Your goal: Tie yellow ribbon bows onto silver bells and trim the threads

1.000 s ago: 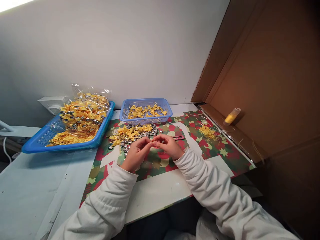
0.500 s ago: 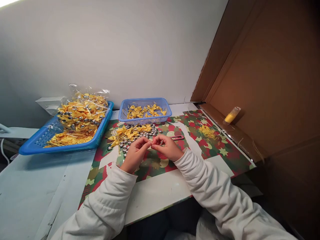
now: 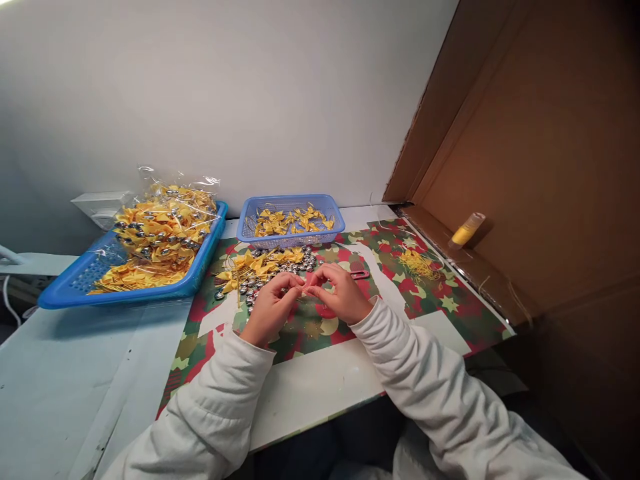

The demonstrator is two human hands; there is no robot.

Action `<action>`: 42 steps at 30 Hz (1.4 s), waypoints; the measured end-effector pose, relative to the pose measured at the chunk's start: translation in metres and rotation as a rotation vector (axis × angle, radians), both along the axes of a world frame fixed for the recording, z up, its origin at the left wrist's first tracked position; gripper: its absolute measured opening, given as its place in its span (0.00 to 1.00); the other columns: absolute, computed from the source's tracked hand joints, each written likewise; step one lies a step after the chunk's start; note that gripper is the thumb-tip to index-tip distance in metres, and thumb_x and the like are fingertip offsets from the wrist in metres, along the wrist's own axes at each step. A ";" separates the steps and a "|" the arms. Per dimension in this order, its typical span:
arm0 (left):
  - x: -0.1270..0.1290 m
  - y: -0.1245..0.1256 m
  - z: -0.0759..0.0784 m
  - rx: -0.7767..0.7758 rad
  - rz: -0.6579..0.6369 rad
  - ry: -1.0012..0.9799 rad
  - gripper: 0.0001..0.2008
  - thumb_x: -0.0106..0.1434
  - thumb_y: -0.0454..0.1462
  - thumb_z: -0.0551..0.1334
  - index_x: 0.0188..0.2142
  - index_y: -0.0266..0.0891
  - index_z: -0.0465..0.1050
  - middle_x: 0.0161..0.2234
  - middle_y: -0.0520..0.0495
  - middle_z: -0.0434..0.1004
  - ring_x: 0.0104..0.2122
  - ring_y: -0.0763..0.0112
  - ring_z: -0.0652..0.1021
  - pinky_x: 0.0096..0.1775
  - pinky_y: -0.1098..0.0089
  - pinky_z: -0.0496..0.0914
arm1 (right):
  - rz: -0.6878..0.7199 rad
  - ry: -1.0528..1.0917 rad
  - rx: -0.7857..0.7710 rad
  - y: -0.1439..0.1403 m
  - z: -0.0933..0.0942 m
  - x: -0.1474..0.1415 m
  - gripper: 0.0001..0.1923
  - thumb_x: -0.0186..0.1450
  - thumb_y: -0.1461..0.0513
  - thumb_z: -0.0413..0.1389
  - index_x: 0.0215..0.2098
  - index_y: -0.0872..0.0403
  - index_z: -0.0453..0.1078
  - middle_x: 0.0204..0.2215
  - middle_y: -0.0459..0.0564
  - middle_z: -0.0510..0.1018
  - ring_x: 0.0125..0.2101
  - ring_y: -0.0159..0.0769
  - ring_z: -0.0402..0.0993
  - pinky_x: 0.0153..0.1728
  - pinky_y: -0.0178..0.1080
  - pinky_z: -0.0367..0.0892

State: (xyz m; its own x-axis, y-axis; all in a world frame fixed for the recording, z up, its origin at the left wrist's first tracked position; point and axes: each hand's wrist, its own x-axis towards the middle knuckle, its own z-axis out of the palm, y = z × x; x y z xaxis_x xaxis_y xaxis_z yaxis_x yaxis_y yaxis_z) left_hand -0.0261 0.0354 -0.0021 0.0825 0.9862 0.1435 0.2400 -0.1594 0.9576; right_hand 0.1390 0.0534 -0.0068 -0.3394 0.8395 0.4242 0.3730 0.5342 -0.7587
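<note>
Both my hands meet over the middle of the bench, fingertips pinched together. My left hand [image 3: 273, 308] and my right hand [image 3: 339, 293] close on something small between them; too small to tell what it is, though a thin strand seems to run between the fingertips. White sleeves cover both arms.

Just beyond my hands, toward the far edge: a loose pile of yellow bows [image 3: 257, 263] mixed with silver bells [image 3: 280, 270], lying on the patterned mat [image 3: 430, 307]. Behind the pile, a small blue basket [image 3: 291, 237] against the wall, yellow bows inside. At the far left corner, a large blue tray [image 3: 75, 287] heaped with bows and bells, part of them in a clear bag [image 3: 165, 220].

Near the right edge, a tangle of gold thread [image 3: 417, 263] on the mat. A yellow spool [image 3: 466, 231] rests on the cardboard flap [image 3: 500, 280] beyond it. A small red tool [image 3: 358, 274] lies just past my right hand.
</note>
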 end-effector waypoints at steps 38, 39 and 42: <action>-0.002 0.000 -0.001 -0.242 -0.388 -0.479 0.11 0.53 0.40 0.61 0.19 0.41 0.62 0.25 0.51 0.59 0.28 0.68 0.62 0.32 0.68 0.61 | 0.313 0.479 -0.579 -0.003 -0.005 -0.009 0.20 0.56 0.47 0.61 0.28 0.54 0.65 0.23 0.41 0.67 0.24 0.27 0.61 0.28 0.34 0.59; -0.002 0.000 -0.001 -0.245 -0.389 -0.489 0.11 0.53 0.40 0.61 0.19 0.41 0.62 0.25 0.51 0.59 0.28 0.68 0.62 0.32 0.68 0.61 | 0.301 0.494 -0.579 -0.004 -0.004 -0.010 0.20 0.56 0.47 0.61 0.28 0.54 0.65 0.23 0.42 0.67 0.24 0.27 0.61 0.27 0.34 0.59; -0.002 0.000 -0.001 -0.252 -0.391 -0.517 0.12 0.53 0.40 0.62 0.19 0.40 0.63 0.25 0.51 0.60 0.29 0.68 0.62 0.34 0.68 0.61 | 0.216 0.514 -0.544 -0.006 -0.004 -0.013 0.18 0.55 0.49 0.62 0.28 0.55 0.66 0.23 0.41 0.68 0.24 0.26 0.60 0.26 0.33 0.59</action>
State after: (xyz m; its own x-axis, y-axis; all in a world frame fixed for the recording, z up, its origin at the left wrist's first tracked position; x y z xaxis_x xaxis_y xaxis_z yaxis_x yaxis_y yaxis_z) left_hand -0.0277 0.0350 -0.0032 0.4210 0.9066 0.0307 -0.2865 0.1008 0.9528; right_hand 0.1263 0.0477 -0.0107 -0.3913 0.9124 0.1203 -0.1669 0.0582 -0.9843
